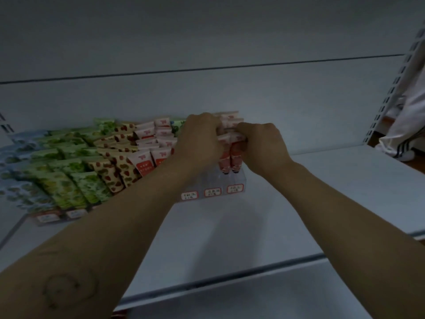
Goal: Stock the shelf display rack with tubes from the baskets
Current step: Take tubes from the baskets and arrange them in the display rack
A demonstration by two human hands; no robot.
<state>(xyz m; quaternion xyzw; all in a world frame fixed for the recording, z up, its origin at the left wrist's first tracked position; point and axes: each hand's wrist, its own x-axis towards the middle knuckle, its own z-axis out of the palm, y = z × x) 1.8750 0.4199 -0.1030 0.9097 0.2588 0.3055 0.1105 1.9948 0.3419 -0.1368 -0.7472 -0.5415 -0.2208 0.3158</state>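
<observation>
Slim red tubes (236, 155), flat white tops

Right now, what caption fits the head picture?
Left hand and right hand grip red tubes over the clear rack.

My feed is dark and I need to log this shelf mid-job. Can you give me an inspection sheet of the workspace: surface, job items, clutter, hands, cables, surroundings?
Surface: white shelf carrying the clear display rack, which has red price labels along its front.
Job's things: blue tubes, green tubes, strawberry-print tubes and red-and-white tubes stand in rows in the rack; red tubes are at its right end. Baskets not in view.
Clutter: nothing seen.
Hands: left hand and right hand both grip the red tubes.
Cables: nothing seen.
Surroundings: slotted upright at right, with white cloth with black stripes beyond it.
</observation>
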